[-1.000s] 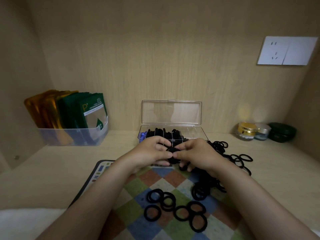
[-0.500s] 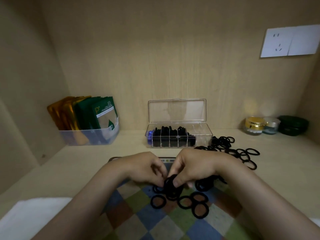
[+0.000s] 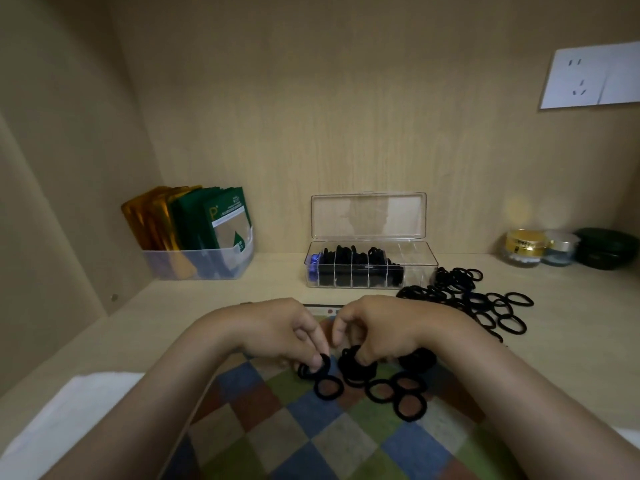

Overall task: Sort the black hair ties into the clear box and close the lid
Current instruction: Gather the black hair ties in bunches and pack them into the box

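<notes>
The wooden bench (image 3: 207, 306) carries a checkered mat (image 3: 311, 438) at its front edge. By the back edge the clear box (image 3: 372, 268) stands lid-up, several compartments packed with black ties. A loose heap of hair ties (image 3: 464, 299) spreads just right of it. Over the mat, the left hand (image 3: 277, 332) pinches one tie (image 3: 317, 367) in its fingers (image 3: 317, 358); the right hand (image 3: 384, 327) grips a small bunch (image 3: 353, 367). More rings (image 3: 394, 393) lie just below both.

Left hand (image 3: 277, 332) — now off the bundle (image 3: 356, 367)
</notes>
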Available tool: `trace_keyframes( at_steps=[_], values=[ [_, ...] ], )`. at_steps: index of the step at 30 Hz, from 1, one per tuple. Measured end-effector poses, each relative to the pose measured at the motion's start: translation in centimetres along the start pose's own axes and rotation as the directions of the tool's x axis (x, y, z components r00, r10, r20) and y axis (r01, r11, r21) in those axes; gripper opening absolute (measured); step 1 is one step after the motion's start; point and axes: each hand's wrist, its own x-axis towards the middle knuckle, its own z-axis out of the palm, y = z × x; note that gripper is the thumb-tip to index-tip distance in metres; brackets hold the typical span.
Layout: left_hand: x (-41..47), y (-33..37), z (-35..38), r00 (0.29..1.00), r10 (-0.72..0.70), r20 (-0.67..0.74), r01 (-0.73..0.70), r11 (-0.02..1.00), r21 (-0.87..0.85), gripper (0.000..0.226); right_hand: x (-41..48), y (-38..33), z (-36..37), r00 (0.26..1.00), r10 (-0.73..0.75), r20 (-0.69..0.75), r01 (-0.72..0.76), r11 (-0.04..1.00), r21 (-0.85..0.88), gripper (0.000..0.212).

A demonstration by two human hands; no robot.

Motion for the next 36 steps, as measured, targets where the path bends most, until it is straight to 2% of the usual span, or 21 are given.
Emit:
trace_keyframes(
  at_steps=[3, 9, 12, 15, 18, 20, 22, 24, 27, 30, 34, 36],
  values=[
    [0.1, 0.4, 0.8, 0.999, -0.017, 0.045, 0.015, 0.998, 0.053, 0.019, 0.1, -0.2, 0.0, 0.999, -0.032, -0.005, 0.031, 0.997, -0.070, 0.027],
    [0.9, 1.4, 1.8, 1.000, -0.016, -0.008, 0.017, 0.964, 0.266, 0.011, -0.1, 0.1, 0.0, 1.000, 0.002, 0.021, 0.000, 0.996, -0.094, 0.015],
    [1.0, 1.2, 1.5, 1.000, 0.005, -0.009, -0.003, 0.967, 0.253, 0.010, -0.2, 0.8, -0.5, 1.000, -0.004, -0.007, 0.003, 0.998, -0.068, 0.013],
    [1.4, 0.5, 0.7, 0.990, -0.005, -0.140, 0.013, 0.998, 0.060, 0.007, -0.3, 1.7, -1.2, 0.998, -0.013, -0.057, 0.018, 0.996, 0.092, 0.015],
    [2.7, 0.2, -0.1, 0.947, -0.060, -0.317, -0.002, 0.982, -0.190, 0.006, -0.5, 2.2, -1.9, 0.980, 0.046, -0.195, 0.009, 0.962, 0.272, 0.014],
    [4.0, 0.4, -0.3, 0.903, -0.083, -0.422, -0.034, 0.964, -0.263, 0.008, -0.5, 2.5, -2.3, 0.954, 0.086, -0.288, 0.038, 0.916, 0.399, 0.011],
    [5.4, 1.0, -0.3, 0.881, -0.081, -0.466, -0.069, 0.953, -0.296, 0.014, -0.5, 3.0, -2.6, 0.935, 0.125, -0.332, 0.084, 0.831, 0.550, 0.011],
    [6.9, 1.7, -0.2, 0.876, -0.079, -0.475, -0.099, 0.936, -0.338, 0.019, -0.5, 3.3, -2.9, 0.922, 0.162, -0.352, 0.116, 0.752, 0.649, 0.013],
    [8.8, 2.8, -0.1, 0.889, -0.075, -0.452, -0.139, 0.896, -0.422, 0.020, -0.3, 3.9, -3.0, 0.900, 0.210, -0.382, 0.141, 0.689, 0.711, 0.015],
    [9.9, 2.9, 0.5, 0.931, -0.036, -0.363, -0.166, 0.843, -0.511, 0.023, 0.1, 4.3, -2.8, 0.884, 0.247, -0.397, 0.134, 0.679, 0.722, 0.013],
    [10.5, 1.9, 1.1, 0.979, 0.013, -0.203, -0.152, 0.710, -0.688, 0.024, 1.0, 4.9, -2.1, 0.842, 0.316, -0.437, 0.098, 0.707, 0.700, 0.010],
    [10.6, 1.7, 1.1, 0.984, 0.013, -0.177, -0.145, 0.636, -0.758, 0.028, 1.5, 5.0, -1.9, 0.822, 0.349, -0.450, 0.079, 0.714, 0.696, 0.007]
  ],
)
